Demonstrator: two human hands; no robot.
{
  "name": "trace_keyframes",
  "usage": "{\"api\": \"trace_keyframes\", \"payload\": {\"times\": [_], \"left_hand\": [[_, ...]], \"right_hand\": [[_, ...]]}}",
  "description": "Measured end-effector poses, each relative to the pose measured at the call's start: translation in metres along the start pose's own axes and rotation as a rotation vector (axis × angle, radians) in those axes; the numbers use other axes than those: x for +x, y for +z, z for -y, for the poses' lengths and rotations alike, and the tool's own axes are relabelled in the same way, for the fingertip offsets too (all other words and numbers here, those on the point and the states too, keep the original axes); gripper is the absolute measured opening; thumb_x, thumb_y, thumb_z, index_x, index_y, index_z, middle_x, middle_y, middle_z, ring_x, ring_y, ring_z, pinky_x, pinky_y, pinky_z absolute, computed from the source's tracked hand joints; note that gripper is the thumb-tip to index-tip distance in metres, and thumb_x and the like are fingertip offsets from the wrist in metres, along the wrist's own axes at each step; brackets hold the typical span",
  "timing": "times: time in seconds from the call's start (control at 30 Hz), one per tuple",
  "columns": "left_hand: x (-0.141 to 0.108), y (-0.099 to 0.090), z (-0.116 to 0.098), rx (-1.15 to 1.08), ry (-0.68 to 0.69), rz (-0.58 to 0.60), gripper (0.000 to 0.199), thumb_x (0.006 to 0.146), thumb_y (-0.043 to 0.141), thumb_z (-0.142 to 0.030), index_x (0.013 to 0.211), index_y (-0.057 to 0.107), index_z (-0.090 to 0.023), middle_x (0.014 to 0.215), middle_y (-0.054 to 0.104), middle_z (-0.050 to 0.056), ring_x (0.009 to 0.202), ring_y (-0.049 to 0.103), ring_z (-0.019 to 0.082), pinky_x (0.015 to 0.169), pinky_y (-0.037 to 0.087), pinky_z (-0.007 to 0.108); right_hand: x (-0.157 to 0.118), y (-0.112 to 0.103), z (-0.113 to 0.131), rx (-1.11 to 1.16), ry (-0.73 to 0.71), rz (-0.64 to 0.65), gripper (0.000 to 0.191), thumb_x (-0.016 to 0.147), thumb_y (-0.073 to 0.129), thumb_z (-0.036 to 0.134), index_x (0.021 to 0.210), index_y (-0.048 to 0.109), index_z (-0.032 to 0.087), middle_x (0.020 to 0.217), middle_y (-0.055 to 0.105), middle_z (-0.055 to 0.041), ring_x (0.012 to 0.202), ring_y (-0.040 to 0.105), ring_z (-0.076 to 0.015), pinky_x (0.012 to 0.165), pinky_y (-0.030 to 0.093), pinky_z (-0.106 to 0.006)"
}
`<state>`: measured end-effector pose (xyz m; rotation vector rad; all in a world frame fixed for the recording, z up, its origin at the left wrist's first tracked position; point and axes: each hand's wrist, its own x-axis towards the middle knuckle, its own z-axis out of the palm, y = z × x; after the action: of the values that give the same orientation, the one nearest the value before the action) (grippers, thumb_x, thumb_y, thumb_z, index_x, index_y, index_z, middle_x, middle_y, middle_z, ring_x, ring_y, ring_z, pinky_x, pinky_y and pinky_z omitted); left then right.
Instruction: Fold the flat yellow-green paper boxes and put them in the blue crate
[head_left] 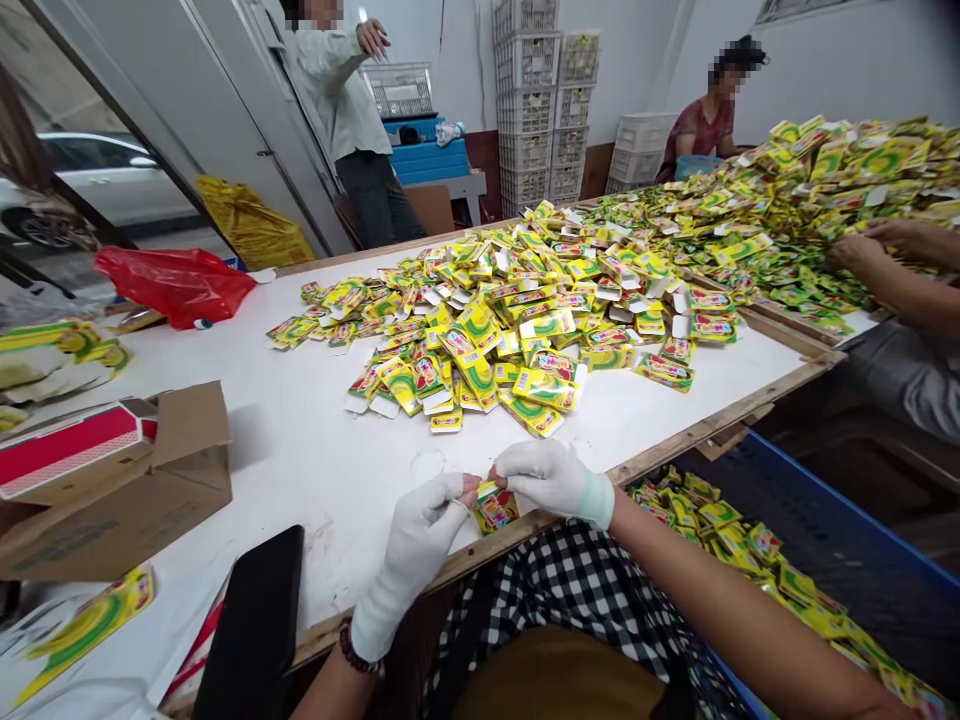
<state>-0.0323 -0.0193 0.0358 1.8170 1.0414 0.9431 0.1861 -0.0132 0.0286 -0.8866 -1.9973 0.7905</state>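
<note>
At the table's near edge, a small yellow and green printed carton (496, 508) is held between both hands. My left hand (426, 528), in a white glove with bare fingertips, pinches its left side. My right hand (546, 474), gloved the same way, has its fingers closed at the carton's top edge. Whether the top flap is closed is too small to tell. Beyond my hands lies a big heap of similar small cartons (480, 325), many with white flaps sticking out.
A black phone (255, 610) and a cardboard box (180, 470) are at my left, with a red plastic bag (176, 285) behind. A blue crate (825, 500) with cartons stands below the table at right. One person stands at the back; others are by the right-hand heap (847, 170).
</note>
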Motion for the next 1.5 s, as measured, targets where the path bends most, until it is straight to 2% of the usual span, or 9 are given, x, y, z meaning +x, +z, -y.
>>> {"api": "trace_keyframes", "payload": {"times": [0.23,0.37,0.53,0.8,0.93,1.03,1.23,1.37,1.5], "left_hand": [[-0.015,0.012,0.017,0.188,0.312,0.041,0.018,0.087,0.053,-0.011,0.098,0.064,-0.021,0.099,0.068,0.007,0.092,0.065,0.016,0.084,0.055,0.031],[-0.004,0.022,0.018,0.055,0.050,-0.019,0.010,0.086,0.057,-0.020,0.096,0.056,-0.020,0.091,0.066,0.005,0.085,0.066,0.016,0.078,0.057,0.032],[0.010,0.033,0.016,-0.343,-0.331,-0.026,0.049,0.074,0.068,-0.024,0.112,0.037,-0.021,0.103,0.067,0.008,0.091,0.069,0.020,0.078,0.058,0.035],[0.046,0.039,-0.004,-0.338,-0.218,0.138,0.061,0.082,0.062,-0.036,0.132,0.032,-0.017,0.108,0.064,0.012,0.094,0.067,0.021,0.081,0.056,0.036],[0.090,0.014,0.016,0.137,-0.010,-0.165,0.037,0.085,0.053,-0.032,0.118,0.052,-0.014,0.114,0.060,0.013,0.108,0.059,0.025,0.095,0.048,0.042],[0.122,-0.010,0.048,0.716,0.008,-0.321,0.041,0.077,0.057,-0.022,0.116,0.056,-0.012,0.120,0.055,0.016,0.118,0.049,0.031,0.101,0.041,0.046],[0.163,-0.046,0.071,1.219,-0.072,-0.098,0.027,0.084,0.047,-0.028,0.098,0.066,-0.014,0.097,0.062,0.014,0.092,0.060,0.028,0.075,0.043,0.035],[0.162,-0.049,0.033,1.223,-0.013,-0.115,0.024,0.086,0.045,-0.031,0.081,0.063,-0.016,0.089,0.063,0.011,0.084,0.060,0.025,0.069,0.039,0.032],[0.125,-0.030,-0.019,0.973,0.050,-0.188,0.020,0.082,0.048,-0.028,0.065,0.051,-0.018,0.075,0.059,0.005,0.068,0.054,0.018,0.061,0.036,0.030]], "right_hand": [[-0.032,-0.001,-0.002,-0.161,-0.146,0.001,0.028,0.091,0.059,0.028,0.115,0.066,0.016,0.120,0.064,-0.0153,0.109,0.062,-0.0209,0.093,0.052,-0.032],[-0.025,0.017,-0.007,-0.066,0.080,-0.130,0.019,0.089,0.057,0.022,0.102,0.070,0.017,0.102,0.069,-0.0096,0.093,0.065,-0.0178,0.085,0.054,-0.031],[-0.012,0.037,-0.021,0.275,0.466,-0.372,0.027,0.079,0.060,0.022,0.104,0.068,0.017,0.103,0.071,-0.0066,0.092,0.067,-0.0194,0.087,0.054,-0.035],[-0.033,0.002,-0.020,0.786,0.560,-0.560,0.036,0.073,0.076,0.038,0.105,0.068,0.022,0.104,0.070,-0.0042,0.091,0.064,-0.0192,0.083,0.053,-0.033],[-0.064,-0.020,-0.015,1.426,0.393,-0.692,0.033,0.076,0.070,0.057,0.098,0.067,0.033,0.076,0.065,0.0053,0.053,0.053,-0.0063,0.048,0.045,-0.017],[-0.069,-0.017,-0.013,1.605,0.457,-0.584,0.034,0.079,0.068,0.059,0.098,0.066,0.031,0.076,0.066,0.0048,0.059,0.060,-0.0075,0.053,0.048,-0.018],[-0.042,0.014,-0.015,1.419,0.540,-0.379,0.045,0.073,0.077,0.050,0.101,0.063,0.018,0.084,0.069,-0.0039,0.072,0.069,-0.0158,0.062,0.053,-0.025],[-0.033,0.026,-0.011,0.965,0.552,-0.360,0.043,0.082,0.067,0.050,0.108,0.061,0.016,0.091,0.069,-0.0088,0.080,0.070,-0.0209,0.071,0.056,-0.035],[-0.017,0.036,0.000,0.164,0.310,-0.368,0.069,0.075,0.072,0.034,0.137,0.046,0.017,0.139,0.050,-0.0163,0.129,0.048,-0.0304,0.107,0.041,-0.049]]}}
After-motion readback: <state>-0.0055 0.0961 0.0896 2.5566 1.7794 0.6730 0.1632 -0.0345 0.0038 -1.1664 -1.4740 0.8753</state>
